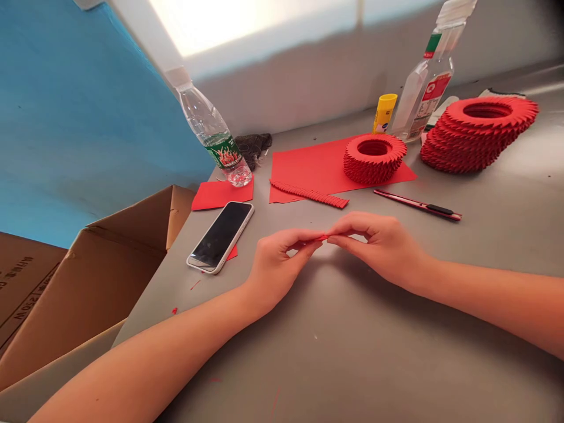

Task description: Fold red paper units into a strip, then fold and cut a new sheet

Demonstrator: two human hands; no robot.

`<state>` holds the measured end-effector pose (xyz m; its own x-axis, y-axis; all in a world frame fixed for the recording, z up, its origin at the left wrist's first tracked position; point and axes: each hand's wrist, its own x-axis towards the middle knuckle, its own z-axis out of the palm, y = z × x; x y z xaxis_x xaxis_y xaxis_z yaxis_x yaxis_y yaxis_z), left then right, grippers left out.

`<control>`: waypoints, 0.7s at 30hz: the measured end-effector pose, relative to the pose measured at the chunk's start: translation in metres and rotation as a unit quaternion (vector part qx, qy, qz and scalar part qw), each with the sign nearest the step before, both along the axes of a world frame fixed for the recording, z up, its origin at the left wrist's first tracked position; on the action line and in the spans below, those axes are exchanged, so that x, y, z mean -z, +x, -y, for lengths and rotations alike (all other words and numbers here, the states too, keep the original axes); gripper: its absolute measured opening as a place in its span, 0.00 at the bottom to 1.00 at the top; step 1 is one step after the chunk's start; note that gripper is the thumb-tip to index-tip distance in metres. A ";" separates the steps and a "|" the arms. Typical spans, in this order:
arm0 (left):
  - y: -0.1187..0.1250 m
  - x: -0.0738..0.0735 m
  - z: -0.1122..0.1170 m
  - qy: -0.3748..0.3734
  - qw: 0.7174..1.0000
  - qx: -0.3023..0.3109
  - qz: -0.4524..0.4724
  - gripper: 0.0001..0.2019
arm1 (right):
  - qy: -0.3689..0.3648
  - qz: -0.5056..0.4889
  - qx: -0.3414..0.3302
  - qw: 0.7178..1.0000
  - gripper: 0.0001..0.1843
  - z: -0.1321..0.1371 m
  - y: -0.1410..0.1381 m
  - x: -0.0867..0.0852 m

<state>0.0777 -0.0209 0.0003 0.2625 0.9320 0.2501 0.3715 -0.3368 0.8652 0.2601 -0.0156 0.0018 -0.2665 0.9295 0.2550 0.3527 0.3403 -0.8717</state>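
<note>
Grey table (374, 358) lay beneath. Red piece (324, 237), mostly hidden, sat between hands, visible length running roughly sideways; left hand (275, 269) and right hand (384, 247) both pinched it, neither nearer. Folded row (311, 194) slanted just beyond, right end closer.

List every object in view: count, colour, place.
table: 1, grey, beneath
cardboard: count unclear, brown, left
bottles: 2, clear, rear
glue stick: 1, yellow, rear right
dark cloth: 1, rear left
white cloth: count unclear, rear right
ring stacks: 2, red, right
paper pieces: 3, red, rear and left
pleated strip: 1, red, centre
knife: 1, red-black, right
phone: 1, white case, left
scraps: several, red, left
held paper: 1, red, between hands
left hand: 1, centre
right hand: 1, centre
</note>
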 end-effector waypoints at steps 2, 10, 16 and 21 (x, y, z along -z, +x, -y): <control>-0.001 0.000 0.000 0.021 1.000 -0.011 -0.010 0.07 | -0.027 -0.010 -0.011 1.000 0.07 -0.001 0.000 0.000; -0.003 0.003 -0.002 0.130 0.990 0.028 -0.039 0.08 | 0.015 0.019 -0.026 0.999 0.05 0.001 0.000 0.001; -0.002 0.003 0.001 0.167 0.984 0.047 -0.048 0.07 | 0.136 0.040 -0.026 0.990 0.05 0.003 0.001 0.003; -0.001 -0.001 0.002 0.111 0.992 0.027 -0.045 0.08 | 0.161 0.027 -0.015 0.987 0.05 0.004 0.001 0.001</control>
<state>0.0769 -0.0232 0.0010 0.3420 0.8402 0.4209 0.4198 -0.5373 0.7315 0.2607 -0.0194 0.0008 -0.3131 0.7948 0.5199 0.3813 0.6065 -0.6977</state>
